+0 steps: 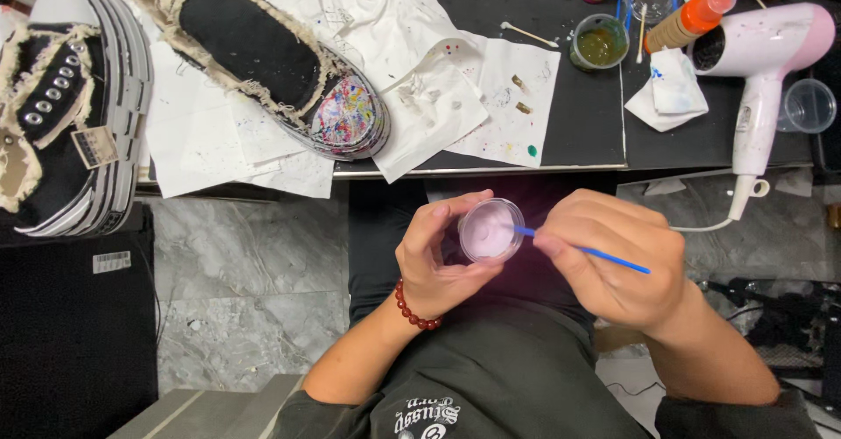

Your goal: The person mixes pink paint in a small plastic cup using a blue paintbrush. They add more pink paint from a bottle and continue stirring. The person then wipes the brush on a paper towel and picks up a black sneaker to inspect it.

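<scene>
While the small clear cup [491, 229] is pinched in the left hand [435, 259] over the lap, the blue brush [585, 251], pinched by the right hand [613, 259] w/ tip just beyond the fingertips inside the cup, is best stirred gently, cup kept level.

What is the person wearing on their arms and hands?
Both arms are bare to above the elbows, with no gloves. The left hand has a bracelet of round dark-red beads at the wrist. The right hand has nothing on it. Dark short sleeves show at the bottom edge.
</scene>
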